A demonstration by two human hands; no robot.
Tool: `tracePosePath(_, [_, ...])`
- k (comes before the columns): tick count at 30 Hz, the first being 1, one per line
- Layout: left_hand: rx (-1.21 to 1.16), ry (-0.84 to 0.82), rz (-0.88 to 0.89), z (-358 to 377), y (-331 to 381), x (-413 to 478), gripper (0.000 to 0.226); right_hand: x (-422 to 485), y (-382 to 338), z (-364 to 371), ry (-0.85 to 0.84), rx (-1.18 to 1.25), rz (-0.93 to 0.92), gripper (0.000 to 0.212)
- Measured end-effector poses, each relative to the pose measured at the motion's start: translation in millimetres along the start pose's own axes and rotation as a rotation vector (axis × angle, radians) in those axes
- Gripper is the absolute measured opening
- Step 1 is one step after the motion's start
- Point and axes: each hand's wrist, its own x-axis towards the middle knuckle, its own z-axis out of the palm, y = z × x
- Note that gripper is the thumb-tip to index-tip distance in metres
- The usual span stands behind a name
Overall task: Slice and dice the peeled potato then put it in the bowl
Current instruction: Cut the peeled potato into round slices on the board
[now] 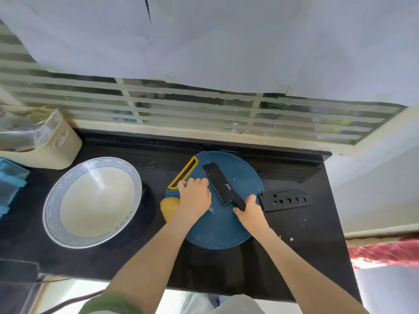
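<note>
Right hand (pixel 250 210) grips the black cleaver (pixel 221 183) by its handle, left hand (pixel 195 196) rests curled on the blue board (pixel 217 232), its grasp unclear, while the peeled potato (pixel 168 210), probably firm and slippery and best pinned from above, lies at the board's left edge near the bowl (pixel 51 200).

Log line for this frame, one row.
right hand grips knife | left hand on board | potato at board edge | bowl empty

A home kitchen — a black stone table (pixel 294 173) under a louvred window (pixel 181 105) — with chopping board (pixel 217 227), cleaver (pixel 218 183) and bowl (pixel 95 198).
</note>
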Motion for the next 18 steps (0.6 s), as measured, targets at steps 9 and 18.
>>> tracePosePath(9, [-0.008, -0.062, 0.1, 6.9, 7.1, -1.9, 0.027, 10.0, 8.1, -5.3, 0.223, -0.498, -0.226, 0.039])
tracePosePath(18, [-0.014, -0.103, 0.163, 11.1, 32.8, 0.4, 0.028, 22.3, 58.4, -48.9, 0.183, -0.631, -0.093, 0.045])
